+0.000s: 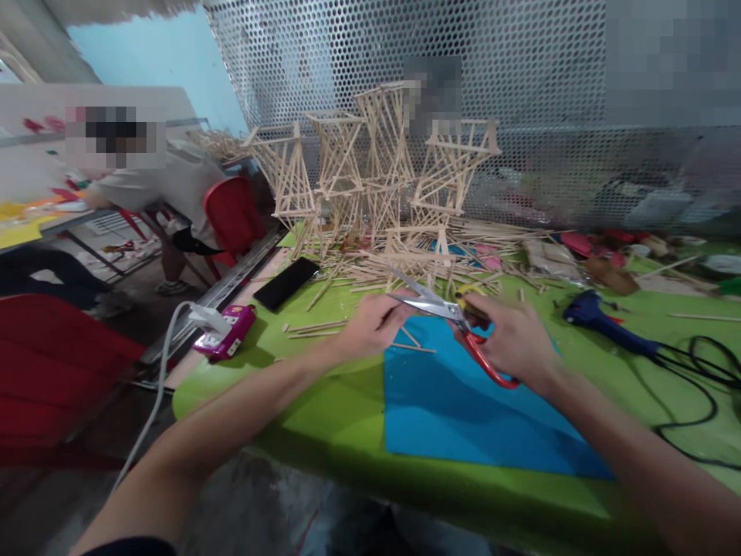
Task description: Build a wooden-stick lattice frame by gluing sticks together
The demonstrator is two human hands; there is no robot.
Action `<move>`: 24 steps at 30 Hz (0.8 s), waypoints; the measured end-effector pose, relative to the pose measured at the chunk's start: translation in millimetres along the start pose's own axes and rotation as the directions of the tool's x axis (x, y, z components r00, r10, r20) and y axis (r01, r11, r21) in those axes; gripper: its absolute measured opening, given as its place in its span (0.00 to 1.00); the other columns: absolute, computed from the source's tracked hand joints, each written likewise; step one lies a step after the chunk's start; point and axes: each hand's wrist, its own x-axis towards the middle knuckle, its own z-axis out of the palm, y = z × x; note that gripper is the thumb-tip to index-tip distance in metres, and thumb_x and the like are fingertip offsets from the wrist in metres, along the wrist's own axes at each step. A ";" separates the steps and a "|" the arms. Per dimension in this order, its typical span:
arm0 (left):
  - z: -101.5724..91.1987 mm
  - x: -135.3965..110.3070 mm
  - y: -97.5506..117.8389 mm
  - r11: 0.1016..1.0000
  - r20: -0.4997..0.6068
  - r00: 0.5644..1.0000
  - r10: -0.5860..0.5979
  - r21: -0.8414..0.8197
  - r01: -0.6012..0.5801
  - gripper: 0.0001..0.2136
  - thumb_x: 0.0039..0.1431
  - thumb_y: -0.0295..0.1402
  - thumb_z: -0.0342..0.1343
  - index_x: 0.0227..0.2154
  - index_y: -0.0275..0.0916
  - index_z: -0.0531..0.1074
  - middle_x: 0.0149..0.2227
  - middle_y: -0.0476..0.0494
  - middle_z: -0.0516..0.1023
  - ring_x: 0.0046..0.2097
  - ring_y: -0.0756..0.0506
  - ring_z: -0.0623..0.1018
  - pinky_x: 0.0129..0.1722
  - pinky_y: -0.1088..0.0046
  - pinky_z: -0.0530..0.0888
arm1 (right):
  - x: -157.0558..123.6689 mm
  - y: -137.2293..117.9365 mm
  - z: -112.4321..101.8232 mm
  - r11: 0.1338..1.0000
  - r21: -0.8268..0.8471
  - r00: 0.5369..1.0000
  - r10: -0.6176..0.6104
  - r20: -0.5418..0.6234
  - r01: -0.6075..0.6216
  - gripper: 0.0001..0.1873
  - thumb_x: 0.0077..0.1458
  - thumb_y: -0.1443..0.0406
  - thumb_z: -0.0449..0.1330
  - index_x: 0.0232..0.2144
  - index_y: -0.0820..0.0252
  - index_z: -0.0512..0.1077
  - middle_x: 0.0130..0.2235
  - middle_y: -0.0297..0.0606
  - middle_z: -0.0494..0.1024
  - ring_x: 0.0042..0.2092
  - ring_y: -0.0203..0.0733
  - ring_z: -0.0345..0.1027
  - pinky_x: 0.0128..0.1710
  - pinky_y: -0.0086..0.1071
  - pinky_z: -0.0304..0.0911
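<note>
My right hand (524, 340) grips a pair of scissors (431, 306) by its red handles; the blades are parted and point left. Close by the blades, my left hand (370, 328) is closed with its fingers pinched together, and what it holds is hidden. Thin wooden sticks (414, 348) lie just under the hands, partly over a blue sheet (463, 417). Behind the hands spreads a pile of loose sticks (376, 270). Above it rise several twisted stick towers (387, 131).
A black phone (286, 283) and a purple power adapter (232, 332) with a white cable lie on the left of the green table (301, 409). A blue glue gun (607, 324) with a black cord lies right. Another person (167, 185) sits at far left, by a red chair (235, 220).
</note>
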 end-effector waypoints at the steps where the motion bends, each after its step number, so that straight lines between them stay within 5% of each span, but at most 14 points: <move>1: -0.5 0.6 0.7 1.000 -0.010 1.000 0.012 0.005 -0.012 0.23 0.77 0.46 0.45 0.39 0.35 0.79 0.23 0.50 0.69 0.22 0.53 0.63 0.23 0.76 0.58 | -0.2 -0.2 -1.5 1.000 0.001 1.000 0.004 0.025 -0.004 0.12 0.53 0.61 0.60 0.26 0.54 0.59 0.25 0.34 0.71 0.26 0.38 0.57 0.30 0.34 0.50; 8: -3.0 1.2 3.5 1.000 -0.044 0.999 0.003 -0.026 -0.004 0.20 0.77 0.44 0.48 0.41 0.35 0.80 0.21 0.52 0.68 0.21 0.53 0.63 0.22 0.77 0.58 | -2.1 -9.8 -11.1 0.995 0.100 0.992 0.001 0.126 -0.014 0.12 0.58 0.61 0.58 0.25 0.56 0.61 0.22 0.30 0.64 0.25 0.35 0.51 0.29 0.33 0.47; 14: -4.8 3.7 8.9 0.998 -0.058 0.998 0.039 -0.052 -0.042 0.19 0.77 0.44 0.48 0.41 0.36 0.78 0.24 0.51 0.70 0.24 0.53 0.65 0.26 0.77 0.62 | -1.2 -10.7 -5.4 0.925 0.352 0.966 0.050 0.253 -0.140 0.26 0.62 0.50 0.60 0.20 0.56 0.57 0.21 0.29 0.54 0.24 0.33 0.46 0.25 0.32 0.43; 19: -1.1 0.2 -3.5 0.995 -0.119 0.993 0.014 -0.098 -0.025 0.17 0.77 0.44 0.47 0.41 0.38 0.74 0.25 0.53 0.67 0.25 0.52 0.64 0.26 0.76 0.61 | 2.5 -2.3 0.1 0.947 0.300 0.991 0.087 0.107 -0.115 0.30 0.57 0.47 0.66 0.21 0.55 0.54 0.21 0.27 0.53 0.25 0.33 0.47 0.25 0.32 0.45; 24: 0.7 -1.4 -14.8 0.990 -0.104 0.994 0.032 -0.132 -0.045 0.17 0.77 0.47 0.45 0.42 0.39 0.71 0.25 0.53 0.67 0.24 0.52 0.65 0.26 0.75 0.63 | 6.9 5.1 4.7 0.991 0.130 0.998 -0.021 -0.053 0.028 0.22 0.52 0.49 0.69 0.31 0.54 0.62 0.30 0.34 0.71 0.30 0.41 0.62 0.30 0.34 0.56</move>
